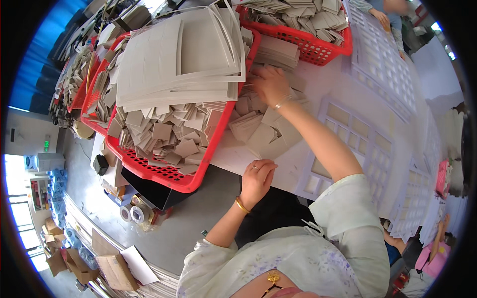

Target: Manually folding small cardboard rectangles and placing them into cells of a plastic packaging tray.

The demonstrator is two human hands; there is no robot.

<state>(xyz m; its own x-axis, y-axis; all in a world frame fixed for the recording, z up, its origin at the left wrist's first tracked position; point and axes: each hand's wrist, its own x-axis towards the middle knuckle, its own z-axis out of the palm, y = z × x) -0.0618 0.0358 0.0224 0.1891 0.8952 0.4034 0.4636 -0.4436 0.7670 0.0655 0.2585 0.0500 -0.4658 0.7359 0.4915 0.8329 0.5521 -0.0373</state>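
My right hand (272,87) reaches over a loose pile of grey cardboard pieces (248,124) on the white table. Its fingers are blurred beside the right rim of a red plastic basket (198,174), so any grip is unclear. Close to the table's front edge, my left hand (256,181) has its fingers drawn together; whatever they hold, if anything, is hidden. Small cardboard squares (169,131) fill the basket, and a stack of large grey sheets and frames (159,59) lies on top of them. Behind my right hand is a neat cardboard stack (276,52).
A second red basket (318,44) of cardboard pieces stands at the back, with more baskets (94,111) at the left. White gridded frames (348,129) lie to the right of my right forearm. A co-worker's hand (381,20) is at far right. Tape rolls (139,213) sit below the table.
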